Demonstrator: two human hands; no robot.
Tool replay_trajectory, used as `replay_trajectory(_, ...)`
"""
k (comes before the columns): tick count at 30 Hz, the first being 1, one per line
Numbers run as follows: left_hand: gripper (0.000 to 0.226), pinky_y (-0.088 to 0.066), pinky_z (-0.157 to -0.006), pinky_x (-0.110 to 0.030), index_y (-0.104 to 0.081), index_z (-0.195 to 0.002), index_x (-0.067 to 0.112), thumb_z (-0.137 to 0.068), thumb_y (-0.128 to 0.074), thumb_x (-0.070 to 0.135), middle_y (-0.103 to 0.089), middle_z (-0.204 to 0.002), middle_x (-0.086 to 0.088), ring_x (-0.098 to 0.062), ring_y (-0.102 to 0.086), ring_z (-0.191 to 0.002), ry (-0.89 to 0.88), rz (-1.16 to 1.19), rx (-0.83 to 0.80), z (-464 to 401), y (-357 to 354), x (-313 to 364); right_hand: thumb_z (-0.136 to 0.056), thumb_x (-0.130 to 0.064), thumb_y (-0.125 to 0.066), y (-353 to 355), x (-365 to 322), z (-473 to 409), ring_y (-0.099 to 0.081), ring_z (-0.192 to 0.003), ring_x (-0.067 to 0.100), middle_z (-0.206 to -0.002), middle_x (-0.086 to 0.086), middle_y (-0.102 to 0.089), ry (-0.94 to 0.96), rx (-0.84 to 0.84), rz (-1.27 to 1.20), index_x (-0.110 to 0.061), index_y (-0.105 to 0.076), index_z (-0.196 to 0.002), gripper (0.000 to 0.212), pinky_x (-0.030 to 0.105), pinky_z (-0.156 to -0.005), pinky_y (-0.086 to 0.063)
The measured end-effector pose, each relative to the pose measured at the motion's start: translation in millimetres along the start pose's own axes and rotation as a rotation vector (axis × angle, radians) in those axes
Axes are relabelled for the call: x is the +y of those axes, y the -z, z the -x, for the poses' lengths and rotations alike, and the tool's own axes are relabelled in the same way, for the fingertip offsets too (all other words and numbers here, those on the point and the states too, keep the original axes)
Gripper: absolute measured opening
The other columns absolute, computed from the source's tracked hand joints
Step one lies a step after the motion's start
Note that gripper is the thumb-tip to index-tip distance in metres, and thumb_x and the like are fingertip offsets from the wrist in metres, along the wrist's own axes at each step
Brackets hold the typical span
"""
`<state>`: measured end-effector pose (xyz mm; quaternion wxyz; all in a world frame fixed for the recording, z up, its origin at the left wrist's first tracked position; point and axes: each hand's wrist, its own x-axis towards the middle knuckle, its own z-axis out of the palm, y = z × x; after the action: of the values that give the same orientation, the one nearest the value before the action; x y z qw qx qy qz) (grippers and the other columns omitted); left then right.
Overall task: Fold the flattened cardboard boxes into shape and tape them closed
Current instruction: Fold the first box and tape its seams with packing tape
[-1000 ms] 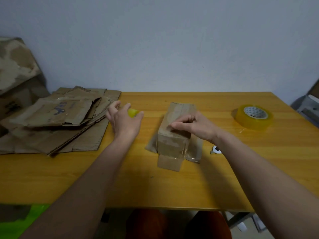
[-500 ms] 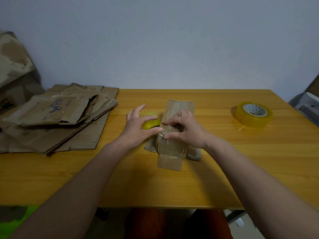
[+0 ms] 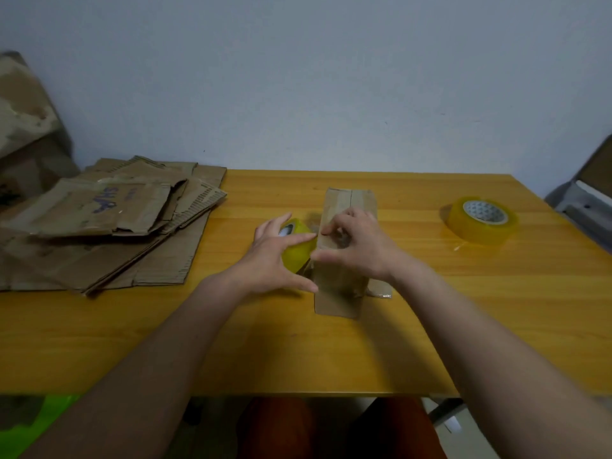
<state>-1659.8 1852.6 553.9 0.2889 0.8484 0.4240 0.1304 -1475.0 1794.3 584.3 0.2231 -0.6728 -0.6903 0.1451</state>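
1. Cardboard formed the small folded box, which stood at the centre of the wooden table, long axis running near to far.
2. Left hand gripped a yellow tape roll just left of the box, fingers curled over it, thumb reaching to the box's near-left edge; judged purpose: feeding tape onto the box.
3. Right hand rested on the box top, fingers bent and pressing down, probably to steady the box and seat the tape end.
4. Any tape strip between roll and box could not be made out; the fingertips were blurred.
5. Flattened cardboard boxes lay stacked at far left, awaiting folding.
6. Second tape roll lay flat at far right, well apart from both hands.
7. Box right wall and a loose flap beneath were partly hidden by the right wrist.
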Motion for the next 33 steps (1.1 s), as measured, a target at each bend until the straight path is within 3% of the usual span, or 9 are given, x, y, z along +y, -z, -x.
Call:
replay_trajectory(2, 0.09, -0.015, -0.116, -0.049, -0.041, -0.138, 0.051, -0.062, -0.088, 0.04, 0.0, -0.159, 0.014, -0.016, 0.004, -0.145, 0.022, -0.009, -0.047, -1, 2, -1, -0.076, -0.066, -0.059, -15, -8, -1, -0.04, -0.108, 0.018, -0.111, 0.0, -0.047, -0.054, 0.159, 0.122, -0.023, -0.056, -0.106, 0.054, 0.033, -0.091, -0.042)
replay_trajectory(4, 0.084, -0.017, -0.116, -0.046, -0.036, -0.138, 0.054, -0.073, -0.081, 0.024, -0.001, -0.159, 0.011, -0.019, 0.002, -0.145, 0.052, 0.008, -0.062, -2, 2, -4, -0.079, -0.062, -0.06, -31, -10, 2, -0.04, -0.106, 0.02, -0.113, 0.001, -0.046, -0.002, 0.265, 0.305, -0.022, -0.05, -0.109, 0.051, 0.032, -0.086, -0.041)
replay_trajectory(8, 0.072, -0.019, -0.114, -0.038, -0.041, -0.139, 0.048, -0.086, -0.057, 0.002, -0.01, -0.16, 0.002, -0.024, -0.007, -0.145, 0.091, 0.139, 0.1, -3, 1, -7, -0.079, -0.053, -0.064, -41, -1, 5, -0.042, -0.105, 0.024, -0.118, 0.004, -0.045, 0.087, 0.341, 0.471, -0.019, -0.044, -0.117, 0.055, 0.031, -0.08, -0.037)
replay_trajectory(14, 0.05, -0.016, -0.114, -0.03, -0.044, -0.144, 0.019, -0.096, -0.048, 0.006, -0.016, -0.159, 0.005, -0.018, -0.009, -0.145, 0.117, 0.229, 0.384, -15, 0, 2, -0.071, -0.061, -0.062, -44, -10, -3, -0.04, -0.11, 0.025, -0.12, 0.005, -0.044, -0.011, 0.293, 0.499, -0.016, -0.044, -0.12, 0.069, 0.035, -0.088, -0.038)
replay_trajectory(17, 0.038, -0.011, -0.115, -0.028, -0.055, -0.135, 0.014, -0.098, -0.047, 0.01, -0.017, -0.159, 0.002, -0.02, -0.009, -0.145, 0.115, 0.182, 0.476, -22, -6, 8, -0.078, -0.058, -0.049, -47, -15, -3, -0.043, -0.105, 0.026, -0.113, 0.007, -0.047, -0.061, 0.364, 0.544, -0.014, -0.047, -0.112, 0.055, 0.037, -0.086, -0.038)
replay_trajectory(21, 0.034, -0.012, -0.117, -0.029, -0.059, -0.13, 0.007, -0.102, -0.041, 0.016, -0.021, -0.159, -0.003, -0.021, -0.012, -0.145, 0.16, 0.167, 0.565, -31, -13, 21, -0.082, -0.041, -0.051, -53, -23, 0, -0.044, -0.102, 0.028, -0.109, 0.011, -0.048, -0.003, 0.378, 0.595, -0.009, -0.049, -0.11, 0.042, 0.036, -0.087, -0.038)
replay_trajectory(26, 0.05, -0.017, -0.118, -0.036, -0.054, -0.135, 0.003, -0.104, -0.031, 0.036, -0.028, -0.156, -0.003, -0.02, -0.015, -0.145, 0.251, 0.134, 0.601, -44, -17, 35, -0.092, -0.046, -0.049, -15, 13, 10, -0.055, -0.102, 0.017, -0.107, -0.001, -0.063, 0.151, 0.296, 0.085, -0.014, -0.072, -0.098, 0.04, 0.035, -0.089, -0.045)
replay_trajectory(30, 0.072, -0.008, -0.119, -0.039, -0.047, -0.141, 0.006, -0.099, -0.017, 0.056, -0.022, -0.159, -0.003, -0.017, -0.008, -0.147, 0.22, 0.086, 0.554, -56, -36, 50, -0.101, -0.026, -0.042, -14, 36, 0, -0.043, -0.129, 0.014, -0.129, -0.002, -0.061, 0.036, 0.326, -0.322, -0.014, -0.071, -0.111, 0.033, 0.038, -0.111, -0.028)
replay_trajectory(33, 0.078, 0.008, -0.119, -0.032, -0.042, -0.144, 0.006, -0.096, -0.01, 0.058, -0.017, -0.161, -0.003, -0.014, -0.002, -0.148, 0.074, -0.133, 0.554, -58, -59, 46, -0.102, -0.02, -0.035, -38, 35, -7, -0.05, -0.121, 0.015, -0.117, 0.004, -0.067, 0.005, 0.578, -0.498, -0.006, -0.072, -0.1, 0.04, 0.042, -0.107, -0.034)
